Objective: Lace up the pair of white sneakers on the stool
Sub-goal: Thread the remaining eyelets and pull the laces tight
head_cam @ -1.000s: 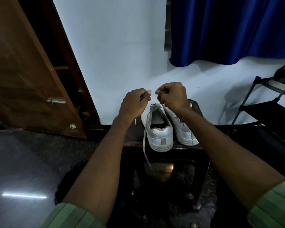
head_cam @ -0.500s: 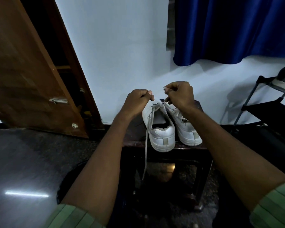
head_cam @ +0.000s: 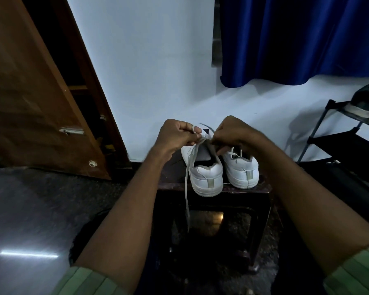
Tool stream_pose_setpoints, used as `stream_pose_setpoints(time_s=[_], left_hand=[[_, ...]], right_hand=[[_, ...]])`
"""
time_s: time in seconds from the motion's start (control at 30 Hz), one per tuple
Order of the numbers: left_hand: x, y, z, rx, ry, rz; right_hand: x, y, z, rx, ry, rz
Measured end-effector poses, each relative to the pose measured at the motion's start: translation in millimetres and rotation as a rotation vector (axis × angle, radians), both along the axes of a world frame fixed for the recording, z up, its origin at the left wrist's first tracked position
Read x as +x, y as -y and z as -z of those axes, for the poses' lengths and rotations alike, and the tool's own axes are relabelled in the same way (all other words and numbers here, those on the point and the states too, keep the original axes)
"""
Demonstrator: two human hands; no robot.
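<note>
Pretty dim overall. The white wall catches most of the light, and there's a streak of glare on the glossy floor near left. Under the stool is almost black. Wide-angle bending tilts the door on the left.

- white sneakers at frame centre, each with a pale grey-beige heel tab
- white lace trailing down
- dark brown stool
- deep blue curtain, upper right
- pale bluish-white wall
- reddish-brown wooden door, left
- dark speckled floor
- light green ribbed sleeves, bottom corners
- black rack, right edge
</note>
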State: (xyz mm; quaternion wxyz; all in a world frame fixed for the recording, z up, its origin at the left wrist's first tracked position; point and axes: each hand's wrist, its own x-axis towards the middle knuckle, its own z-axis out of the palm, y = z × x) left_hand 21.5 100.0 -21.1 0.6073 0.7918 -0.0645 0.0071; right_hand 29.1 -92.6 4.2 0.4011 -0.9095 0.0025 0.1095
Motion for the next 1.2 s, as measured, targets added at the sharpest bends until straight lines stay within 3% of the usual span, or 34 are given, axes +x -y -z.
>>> stream_pose_setpoints(time_s=[0.2, 0.73, 0.83, 1.1, 1.2], left_hand=[[-3, 17, 2, 0.407, 0.167, -0.081], [-18, 43, -3, 0.71, 0.303, -0.151], [-16, 42, -1, 0.632, 0.255, -0.148], [-8, 28, 0, 0.097, -0.044, -0.065], [-7, 23, -5, 0.001, -0.142, -0.06]], right_hand=[[-7, 5, -1, 0.277, -0.178, 0.084], [1, 16, 4, 0.406, -0.262, 0.043], [-3, 17, 4, 0.424, -0.253, 0.048], [-4, 9, 5, 0.387, -0.19, 0.105], [-2, 11, 4, 0.342, -0.141, 0.096]])
